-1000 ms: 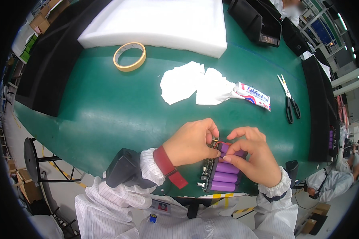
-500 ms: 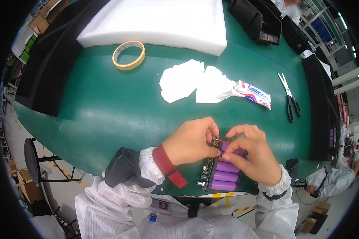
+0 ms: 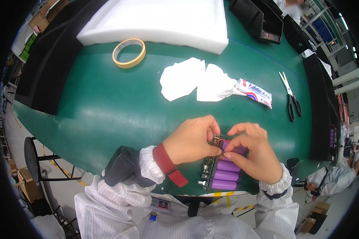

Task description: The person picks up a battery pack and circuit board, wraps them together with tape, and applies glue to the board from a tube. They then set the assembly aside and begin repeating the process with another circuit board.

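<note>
A battery pack [image 3: 226,175] of several purple cylindrical cells lies at the table's near edge, with a circuit board [image 3: 208,166] along its left side. A thin red wire [image 3: 224,140] shows at its far end. My left hand [image 3: 191,139] is closed around the far end of the board, thumb and fingers curled over it. Across the cells reaches my right hand [image 3: 256,153], its thumb and index finger pinched close to my left thumb tip. What that pinch holds, if anything, is too small to make out. The fingertips partly hide the upper cells.
Beyond my hands on the green table [image 3: 115,115] lie crumpled white cloths [image 3: 183,79], a white glue tube [image 3: 254,93], black-handled scissors [image 3: 291,97] and a tape roll [image 3: 129,53]. White foam [image 3: 155,24] sits at the back. Black foam blocks [image 3: 44,71] and black bins [image 3: 259,22] border the table.
Almost nothing differs. Both hands keep their place on the battery pack, with only a slight shift of the fingers; the whole view has tilted a little.
</note>
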`<state>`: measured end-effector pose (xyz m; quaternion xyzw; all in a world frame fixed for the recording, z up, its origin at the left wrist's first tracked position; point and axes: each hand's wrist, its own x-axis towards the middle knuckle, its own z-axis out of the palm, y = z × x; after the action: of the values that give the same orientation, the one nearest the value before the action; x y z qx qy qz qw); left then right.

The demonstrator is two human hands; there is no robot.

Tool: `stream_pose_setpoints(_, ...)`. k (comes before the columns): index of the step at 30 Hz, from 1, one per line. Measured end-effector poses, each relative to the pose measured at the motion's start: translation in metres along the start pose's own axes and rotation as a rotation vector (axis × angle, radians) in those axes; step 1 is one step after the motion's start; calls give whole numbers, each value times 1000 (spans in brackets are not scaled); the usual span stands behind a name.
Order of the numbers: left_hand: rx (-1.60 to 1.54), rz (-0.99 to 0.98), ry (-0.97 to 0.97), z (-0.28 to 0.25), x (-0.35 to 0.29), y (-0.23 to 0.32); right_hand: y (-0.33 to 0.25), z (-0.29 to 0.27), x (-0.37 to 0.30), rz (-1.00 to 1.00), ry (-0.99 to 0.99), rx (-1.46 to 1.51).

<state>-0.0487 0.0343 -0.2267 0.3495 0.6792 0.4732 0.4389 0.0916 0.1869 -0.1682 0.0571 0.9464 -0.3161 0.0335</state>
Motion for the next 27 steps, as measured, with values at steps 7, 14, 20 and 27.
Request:
stream_pose_setpoints(7,-14,-11,-4,1,0,0,2,1,0,3,22,0)
stream_pose_setpoints(14,-26,-18,-10,0,1,1,1,4,1,3,28,-12)
stream_pose_setpoints(20,-27,-23,-16,0,1,1,-1,8,1,3,60,-31)
stream_pose_setpoints(27,-45,-21,-26,-1,2,-1,-3,9,-3,18,83,-58)
